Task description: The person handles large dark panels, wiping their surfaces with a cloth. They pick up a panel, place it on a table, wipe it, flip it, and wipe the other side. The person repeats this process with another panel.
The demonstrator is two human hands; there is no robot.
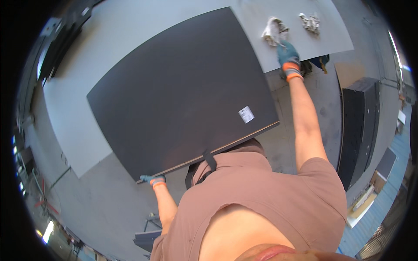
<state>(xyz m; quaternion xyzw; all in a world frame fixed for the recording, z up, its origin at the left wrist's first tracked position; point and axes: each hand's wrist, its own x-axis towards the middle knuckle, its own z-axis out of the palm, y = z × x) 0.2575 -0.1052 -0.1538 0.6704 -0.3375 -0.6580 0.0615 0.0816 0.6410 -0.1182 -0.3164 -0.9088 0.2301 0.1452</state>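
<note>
A large dark flat panel [183, 88] lies on a light grey table [254, 52], its near edge overhanging towards my waist. A white label [246, 114] with writing is stuck near its right corner. My left hand [152, 180], in a teal and orange work glove, rests at the panel's near left corner; whether its fingers grip the edge is not clear. My right hand [288, 55], gloved the same way, reaches over the table right of the panel and touches a crumpled white rag [275, 31]. Its fingers are partly hidden and blurred. A second crumpled rag [310, 23] lies further right.
Dark panels or boxes [356, 130] stand on the floor at the right, beside a brown board [347, 75]. Dark items hang under the table's right edge. A blue surface [362, 233] with boards lies at the far right. A red-legged stand [44, 200] is at the left.
</note>
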